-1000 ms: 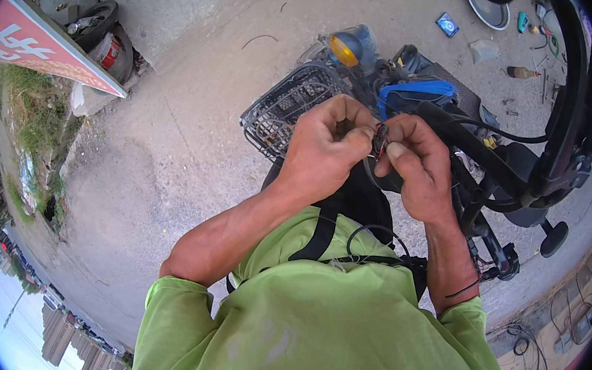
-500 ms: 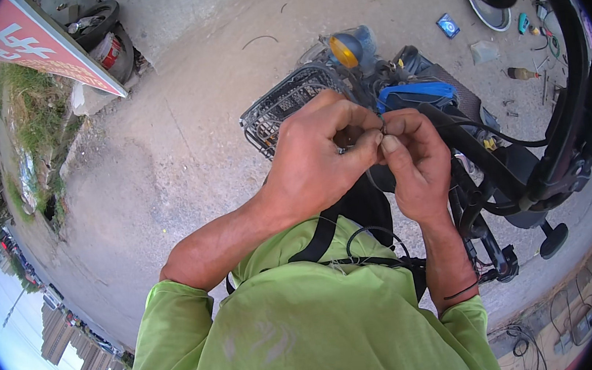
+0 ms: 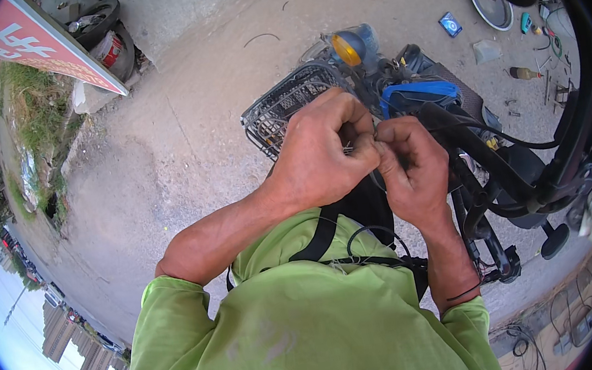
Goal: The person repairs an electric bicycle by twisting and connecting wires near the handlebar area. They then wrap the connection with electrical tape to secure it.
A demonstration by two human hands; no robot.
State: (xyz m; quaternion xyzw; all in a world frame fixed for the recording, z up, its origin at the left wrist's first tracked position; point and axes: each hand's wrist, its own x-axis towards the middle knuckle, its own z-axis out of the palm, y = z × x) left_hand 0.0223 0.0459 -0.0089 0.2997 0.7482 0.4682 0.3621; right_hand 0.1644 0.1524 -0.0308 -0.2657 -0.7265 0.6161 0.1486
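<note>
My left hand point(image 3: 325, 153) and my right hand point(image 3: 416, 168) meet in front of my chest, both closed in a pinch with fingertips touching. Thin pale strands like wire point(image 3: 348, 150) show inside the curl of my left hand. What lies between the fingertips is mostly hidden. Just beyond the hands stands a dismantled bike or scooter, with a black wire basket point(image 3: 264, 124), a round lamp with an amber lens point(image 3: 347, 48) and a blue strip point(image 3: 419, 88) over tangled cables.
A black tubular frame point(image 3: 490, 168) rises close to my right hand. Farther right lie a metal basin point(image 3: 490, 2), a blue box point(image 3: 450, 24), a brown-tipped bottle point(image 3: 523, 73) and several tools. A red sign point(image 3: 47, 53) and old tyres point(image 3: 119, 55) stand at the far left.
My fingertips have shifted slightly left and closer together, and the pale strands have come into sight in my left hand. The view has moved a little, showing more of the basin.
</note>
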